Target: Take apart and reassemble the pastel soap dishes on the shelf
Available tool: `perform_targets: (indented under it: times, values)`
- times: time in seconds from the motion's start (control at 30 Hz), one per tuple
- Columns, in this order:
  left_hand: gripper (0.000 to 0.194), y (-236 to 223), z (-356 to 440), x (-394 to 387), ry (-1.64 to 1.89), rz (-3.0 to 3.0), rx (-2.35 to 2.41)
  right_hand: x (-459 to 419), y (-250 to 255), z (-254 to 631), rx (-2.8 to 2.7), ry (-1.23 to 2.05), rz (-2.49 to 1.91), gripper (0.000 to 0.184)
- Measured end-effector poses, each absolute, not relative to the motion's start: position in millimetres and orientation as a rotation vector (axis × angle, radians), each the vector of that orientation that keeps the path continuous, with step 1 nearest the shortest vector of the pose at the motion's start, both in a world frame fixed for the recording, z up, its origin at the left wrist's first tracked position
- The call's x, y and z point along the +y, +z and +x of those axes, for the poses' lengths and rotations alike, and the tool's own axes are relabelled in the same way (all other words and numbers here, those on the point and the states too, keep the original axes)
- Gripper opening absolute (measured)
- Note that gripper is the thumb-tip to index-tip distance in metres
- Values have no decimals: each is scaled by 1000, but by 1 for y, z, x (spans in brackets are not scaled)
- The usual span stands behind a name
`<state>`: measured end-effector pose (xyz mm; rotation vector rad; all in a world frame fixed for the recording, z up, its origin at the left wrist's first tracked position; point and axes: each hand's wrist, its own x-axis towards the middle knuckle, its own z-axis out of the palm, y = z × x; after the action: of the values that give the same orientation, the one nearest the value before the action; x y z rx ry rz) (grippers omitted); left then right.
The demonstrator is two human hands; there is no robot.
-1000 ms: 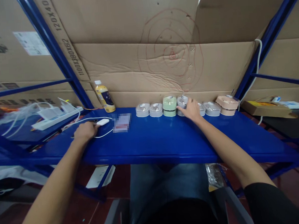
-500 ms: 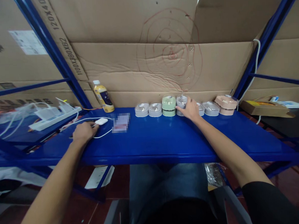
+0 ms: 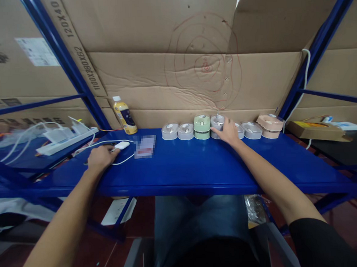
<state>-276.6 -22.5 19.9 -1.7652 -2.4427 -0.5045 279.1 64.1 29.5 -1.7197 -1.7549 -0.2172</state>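
My right hand (image 3: 229, 131) is wrapped round a grey lidded container (image 3: 216, 123), thumb on its near left side. This container stands taller than the low grey ones and stays in the row along the back. To its left is a green two-tier container (image 3: 202, 127). Palm down at the left of the shelf, my left hand (image 3: 101, 156) has curled fingers, partly hidden. Its fingertips are by a small white rounded case (image 3: 121, 145); whether they grip that or something beneath the hand, I cannot make out. A white cable (image 3: 124, 160) lies beside it.
More grey containers (image 3: 170, 131) and a beige one (image 3: 270, 125) line the back of the blue shelf (image 3: 174, 170). A yellow bottle (image 3: 125, 116) stands at the back left near a blurred-out flat item (image 3: 145, 147). A power strip (image 3: 67, 142) lies further left; blue posts flank the shelf.
Both hands keep nearly the same places and poses. The view has shifted very slightly; no object has visibly been moved.
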Motion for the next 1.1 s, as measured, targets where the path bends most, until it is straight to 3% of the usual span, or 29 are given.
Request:
perform_targets:
  times: [0.33, 0.83, 0.97, 1.1]
  values:
    - [51, 33, -263, -40, -477, -1734, -2457, 62, 30, 277, -1760, -265, -1743, 92]
    - [51, 71, -212, -82, -1364, -1340, -1840, 59, 29, 277, -1782, -267, -1806, 85]
    - [41, 74, -206, -97, -1569, -1274, -1642, 60, 29, 276, -1781, -260, -1813, 85]
    - [26, 81, -207, -74, -1992, -1366, -1752, 61, 29, 275, -1780, -261, -1817, 85]
